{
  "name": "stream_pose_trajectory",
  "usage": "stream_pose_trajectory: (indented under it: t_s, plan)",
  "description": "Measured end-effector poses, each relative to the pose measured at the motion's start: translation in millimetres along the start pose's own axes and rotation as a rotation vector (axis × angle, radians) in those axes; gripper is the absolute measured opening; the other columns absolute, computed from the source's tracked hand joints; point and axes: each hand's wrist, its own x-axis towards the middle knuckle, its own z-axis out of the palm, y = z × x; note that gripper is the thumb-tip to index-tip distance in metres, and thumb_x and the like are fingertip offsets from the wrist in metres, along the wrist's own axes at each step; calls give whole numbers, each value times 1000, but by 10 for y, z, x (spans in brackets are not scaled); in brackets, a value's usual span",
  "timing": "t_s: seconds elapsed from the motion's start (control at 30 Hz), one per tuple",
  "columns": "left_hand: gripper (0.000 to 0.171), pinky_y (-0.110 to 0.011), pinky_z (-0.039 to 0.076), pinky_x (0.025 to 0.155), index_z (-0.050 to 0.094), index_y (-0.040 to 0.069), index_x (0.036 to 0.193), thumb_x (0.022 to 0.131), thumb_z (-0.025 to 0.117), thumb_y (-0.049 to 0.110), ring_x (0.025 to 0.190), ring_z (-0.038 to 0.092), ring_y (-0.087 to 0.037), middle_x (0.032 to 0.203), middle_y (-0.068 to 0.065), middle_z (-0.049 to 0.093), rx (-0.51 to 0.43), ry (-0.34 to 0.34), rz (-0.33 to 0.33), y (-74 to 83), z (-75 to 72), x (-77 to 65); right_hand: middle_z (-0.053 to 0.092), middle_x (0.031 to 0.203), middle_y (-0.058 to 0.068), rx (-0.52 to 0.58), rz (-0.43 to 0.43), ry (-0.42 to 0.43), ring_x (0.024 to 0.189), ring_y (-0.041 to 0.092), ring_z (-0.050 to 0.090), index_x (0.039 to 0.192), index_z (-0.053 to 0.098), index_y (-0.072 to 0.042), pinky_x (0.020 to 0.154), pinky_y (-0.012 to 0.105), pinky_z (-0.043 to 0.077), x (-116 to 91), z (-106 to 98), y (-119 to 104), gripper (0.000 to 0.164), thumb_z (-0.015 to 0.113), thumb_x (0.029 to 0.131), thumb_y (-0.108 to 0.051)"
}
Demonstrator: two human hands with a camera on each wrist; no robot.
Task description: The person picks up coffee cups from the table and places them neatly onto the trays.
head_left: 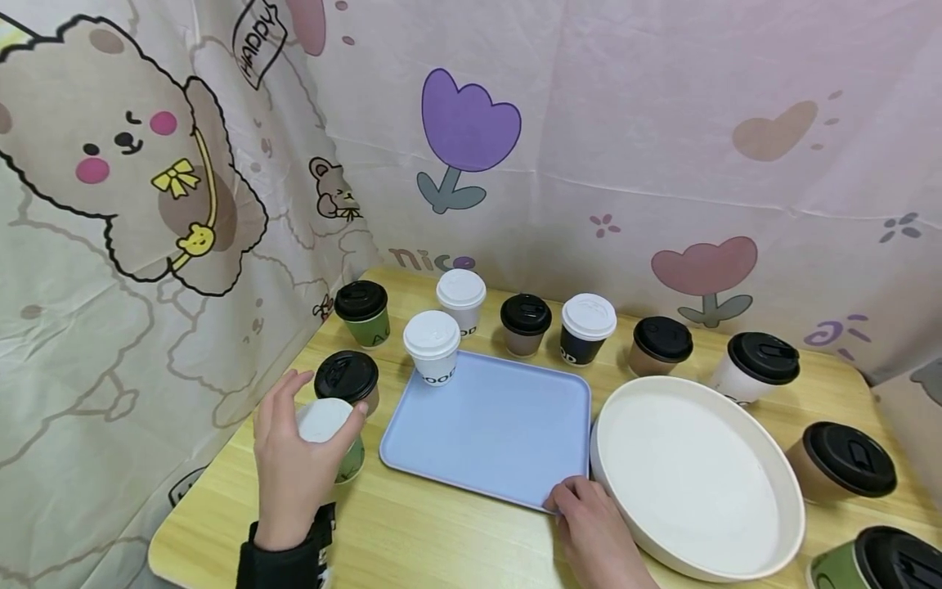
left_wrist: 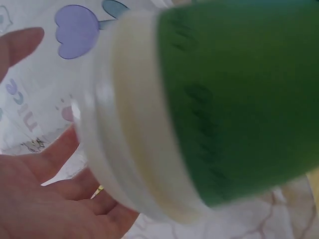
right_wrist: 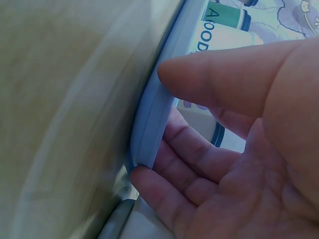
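My left hand (head_left: 290, 466) reaches around a green paper cup with a white lid (left_wrist: 244, 104) at the table's left side. Its thumb and fingers are spread wide on either side of the lid (head_left: 322, 420), and in the left wrist view the thumb stands apart from it. My right hand (head_left: 592, 523) pinches the near right corner of a light blue rectangular tray (head_left: 508, 433), thumb and fingertips at the rim. A white cup with a white lid (head_left: 432, 343) stands at the tray's far left corner. Just behind the green cup is a black-lidded brown cup (head_left: 346, 376).
A large round cream tray (head_left: 699, 483) lies right beside the blue one. Several lidded cups line the back edge, among them a green cup (head_left: 364, 312) and a dark cup (head_left: 587, 327). More stand at the right, including a brown cup (head_left: 839, 462). A printed curtain hangs behind.
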Motion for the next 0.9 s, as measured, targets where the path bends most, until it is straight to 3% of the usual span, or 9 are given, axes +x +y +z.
stream_pose_trajectory:
  t_s: [0.17, 0.3, 0.47, 0.9]
  plan:
    - [82, -70, 22, 111, 55, -2, 140, 72, 94, 23, 141, 35, -48, 151, -27, 43, 39, -40, -31, -92, -39, -36, 57, 93, -6, -5, -14, 21, 87, 19, 57, 83, 66, -21, 79, 39, 47, -5, 11, 10, 35, 82, 72, 8]
    - [88, -71, 17, 112, 51, 0, 145, 73, 93, 28, 143, 31, -50, 156, -27, 38, 60, -92, -102, -122, -44, -64, 57, 93, -6, -5, -27, 41, 87, 19, 56, 83, 65, -21, 78, 39, 46, -5, 21, 18, 35, 82, 71, 8]
    - [97, -76, 20, 108, 45, 4, 152, 74, 94, 35, 146, 24, -51, 162, -24, 29, 70, -151, -190, -160, -30, -100, 58, 93, -6, 3, -17, 25, 87, 19, 57, 83, 66, -20, 79, 39, 47, -2, 13, 7, 34, 82, 73, 8]
    - [98, -78, 29, 104, 43, 4, 153, 75, 94, 32, 144, 26, -53, 163, -28, 23, 99, -206, -231, -225, 21, -163, 58, 94, -6, 7, 0, 6, 88, 18, 57, 83, 66, -21, 80, 39, 46, 4, -9, -13, 34, 81, 74, 8]
